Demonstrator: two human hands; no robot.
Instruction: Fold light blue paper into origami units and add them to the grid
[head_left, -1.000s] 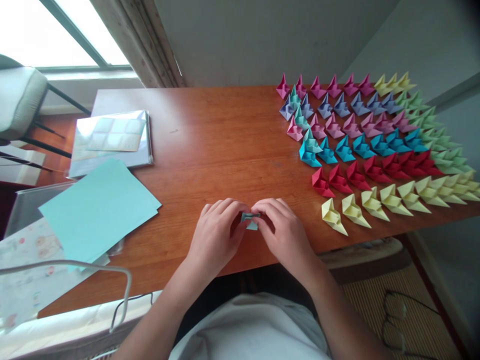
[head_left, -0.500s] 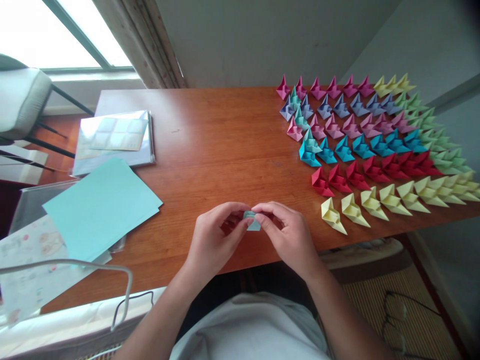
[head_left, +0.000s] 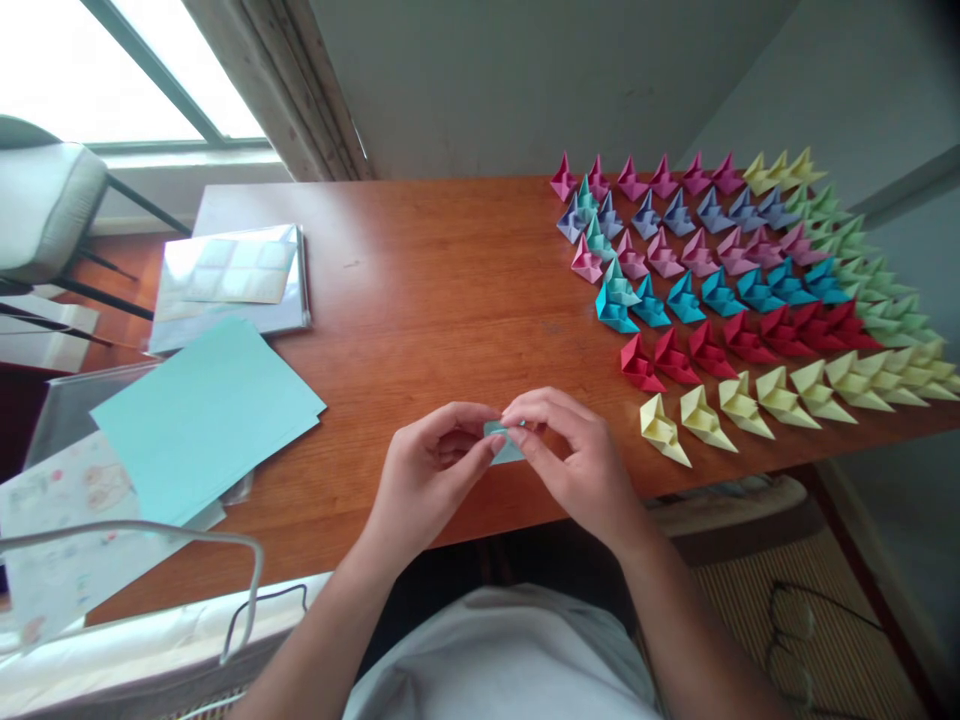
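Observation:
A small folded piece of mint-green paper (head_left: 507, 449) is held just above the near edge of the table. My left hand (head_left: 435, 470) pinches its left side between thumb and fingers. On the other side, my right hand (head_left: 570, 455) pinches the upper right part, its thumb and fingertips close to those of the left. The fingers hide much of the paper's upper folds. To the right, rows of folded paper boats stand on the table, the nearest row being pale yellow boats (head_left: 661, 430).
Mint-green paper sheets (head_left: 210, 420) lie at the left over a patterned sheet (head_left: 67, 540). Behind them is a clear-covered pack (head_left: 232, 310). A grey cable (head_left: 187, 531) arches at lower left. Red boats (head_left: 637, 362) and blue boats (head_left: 616, 308) stand in rows on the wooden table (head_left: 420, 290).
The right hand's fingers have lifted and spread a little over the paper, and slightly more of the paper shows below the thumbs. Both hands keep their hold.

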